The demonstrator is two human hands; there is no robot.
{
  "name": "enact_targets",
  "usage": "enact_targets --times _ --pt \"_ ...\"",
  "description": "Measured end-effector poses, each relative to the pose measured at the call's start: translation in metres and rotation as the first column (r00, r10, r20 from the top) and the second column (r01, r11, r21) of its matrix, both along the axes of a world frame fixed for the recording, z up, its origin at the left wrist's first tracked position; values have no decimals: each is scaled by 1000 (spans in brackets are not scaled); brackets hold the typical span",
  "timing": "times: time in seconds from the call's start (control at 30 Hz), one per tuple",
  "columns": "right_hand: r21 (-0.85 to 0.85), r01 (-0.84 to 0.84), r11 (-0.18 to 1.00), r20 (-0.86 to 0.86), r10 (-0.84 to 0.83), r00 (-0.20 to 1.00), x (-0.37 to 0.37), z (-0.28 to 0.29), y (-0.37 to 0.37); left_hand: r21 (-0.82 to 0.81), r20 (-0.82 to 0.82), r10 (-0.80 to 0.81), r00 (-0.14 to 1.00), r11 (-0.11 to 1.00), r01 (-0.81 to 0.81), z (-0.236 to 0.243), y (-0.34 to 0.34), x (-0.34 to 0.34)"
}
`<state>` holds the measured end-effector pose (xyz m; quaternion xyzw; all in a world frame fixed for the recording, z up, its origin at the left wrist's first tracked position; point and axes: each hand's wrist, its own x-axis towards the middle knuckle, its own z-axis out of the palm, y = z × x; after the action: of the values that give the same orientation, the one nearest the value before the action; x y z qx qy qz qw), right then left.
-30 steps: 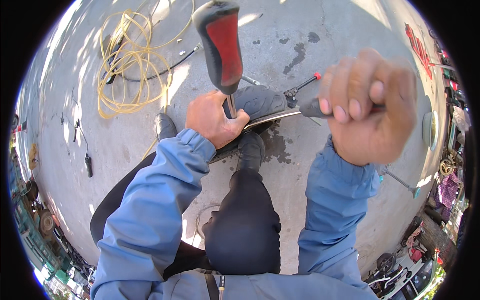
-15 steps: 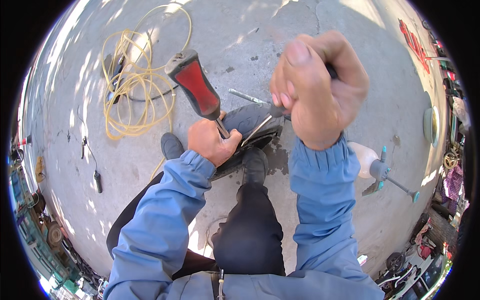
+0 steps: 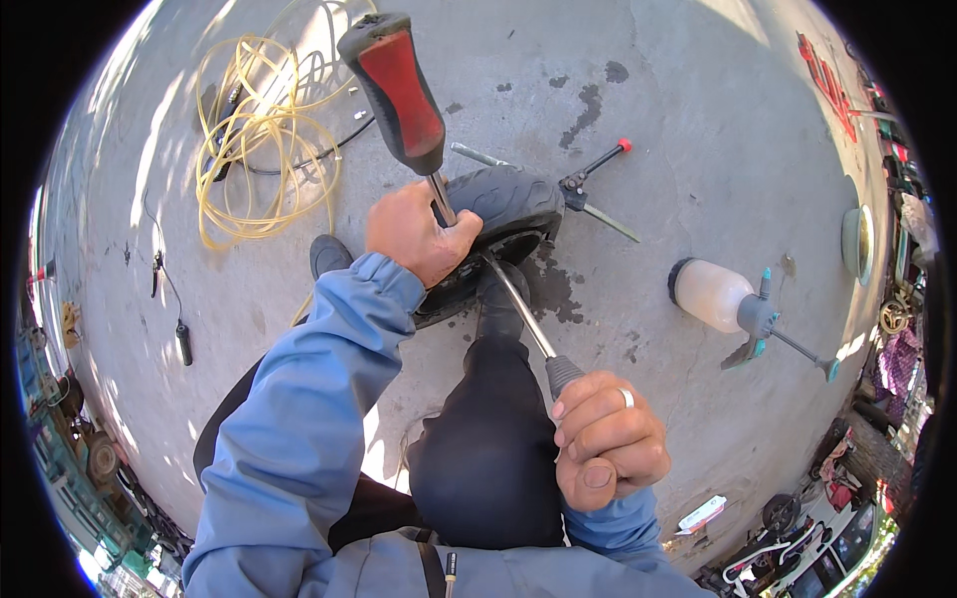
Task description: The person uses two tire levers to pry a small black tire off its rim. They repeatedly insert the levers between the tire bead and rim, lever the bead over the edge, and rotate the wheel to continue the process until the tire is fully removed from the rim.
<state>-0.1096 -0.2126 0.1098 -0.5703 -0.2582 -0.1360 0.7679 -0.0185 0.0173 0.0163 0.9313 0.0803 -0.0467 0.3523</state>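
My left hand (image 3: 414,229) is closed around the shaft of an upright, tilted lever with a red-and-black handle (image 3: 394,85), pressed against the black tire (image 3: 518,199) by my boots. My right hand (image 3: 608,439), low at the right, grips the grey handle of a second long metal lever (image 3: 523,317), whose far end rests at the tire's inner edge by the dark rim. The part of the wheel under my left hand and sleeve is hidden.
A coil of yellow hose (image 3: 259,140) lies at upper left, a cable with a black handle (image 3: 183,344) below it. A metal stand (image 3: 573,191) is behind the tire. A sprayer bottle (image 3: 713,297) lies at right, with red tools (image 3: 827,90) and assorted clutter along the edges.
My right hand has swung from high at the right down toward my right knee, angling its lever downward. The red-and-black handle tilted left, then rose again. The sprayer has come out from behind my arm.
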Motion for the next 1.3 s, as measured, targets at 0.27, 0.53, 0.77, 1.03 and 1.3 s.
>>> enact_targets --times 0.27,0.53,0.77,1.03,1.3 --pt "-916 -192 353 -230 -69 971 88 95 -48 46 -91 -24 996 999 28 16 -6 2" --pt "-958 -257 -127 -271 114 956 81 112 -36 50 -75 35 997 998 -31 12 -2 5" --pt "-981 -171 91 -182 -128 975 -14 48 -57 104 17 21 1000 994 -23 -1 -2 4" --pt "-981 46 189 19 -139 990 -52 -18 -76 73 42 -4 999 997 1 -4 0 3" --pt "-958 117 261 62 -210 976 -85 -54 -87 118 -65 -81 995 989 89 10 -8 3"
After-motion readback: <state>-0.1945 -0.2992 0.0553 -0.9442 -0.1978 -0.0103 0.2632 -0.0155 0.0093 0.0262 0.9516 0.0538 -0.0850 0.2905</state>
